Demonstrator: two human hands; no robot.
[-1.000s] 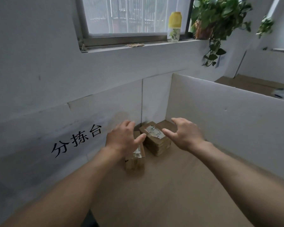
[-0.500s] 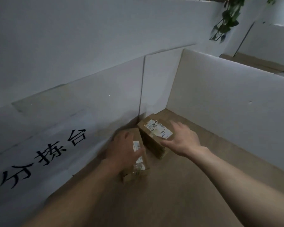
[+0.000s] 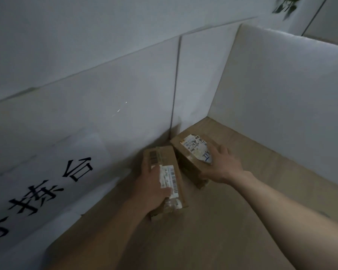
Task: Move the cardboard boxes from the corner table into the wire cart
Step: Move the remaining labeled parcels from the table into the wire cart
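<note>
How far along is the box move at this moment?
Nothing looks done: both cardboard boxes sit on the corner table, and no wire cart is in view. In hand: the left hand lies on the nearer box, the right hand on the farther box. Left: lifting and carrying both.
</note>
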